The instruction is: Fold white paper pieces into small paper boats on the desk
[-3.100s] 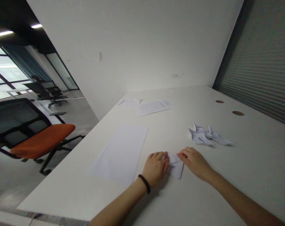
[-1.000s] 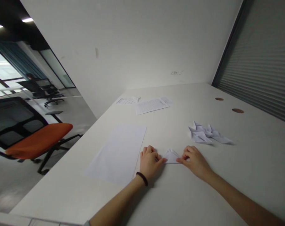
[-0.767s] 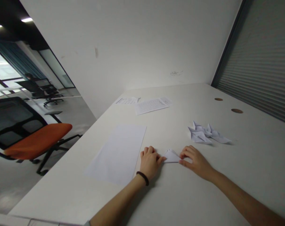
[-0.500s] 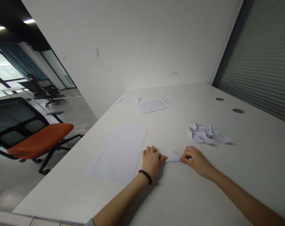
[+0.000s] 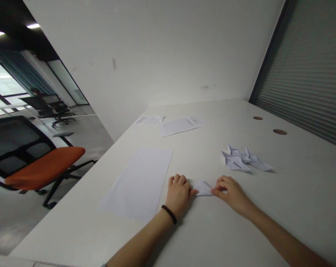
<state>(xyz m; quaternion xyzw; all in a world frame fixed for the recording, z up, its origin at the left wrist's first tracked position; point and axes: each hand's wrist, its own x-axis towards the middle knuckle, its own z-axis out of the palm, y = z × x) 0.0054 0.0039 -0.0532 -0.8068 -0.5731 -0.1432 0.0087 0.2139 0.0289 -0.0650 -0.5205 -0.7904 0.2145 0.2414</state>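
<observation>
A small folded piece of white paper (image 5: 203,188) lies on the table between my hands, with a peaked, roughly triangular shape. My left hand (image 5: 179,193), with a dark band at the wrist, presses its left end with the thumb; the other fingers are curled. At the right corner, my right hand (image 5: 228,191) pinches the paper between thumb and fingers. Beyond my right hand sits a cluster of folded paper shapes (image 5: 238,158) with pointed tips. To the left of my left hand is a flat blank sheet of paper (image 5: 141,181).
Printed sheets (image 5: 179,126) lie farther back on the white table (image 5: 212,233), before a white wall (image 5: 170,55). Two round holes are cut near the right edge, beside a window blind (image 5: 309,70). An orange-seated chair (image 5: 48,165) stands left; a person sits far behind it.
The view has shifted slightly. Both hands stay on the folded paper, whose right side looks a little different under my right fingers.
</observation>
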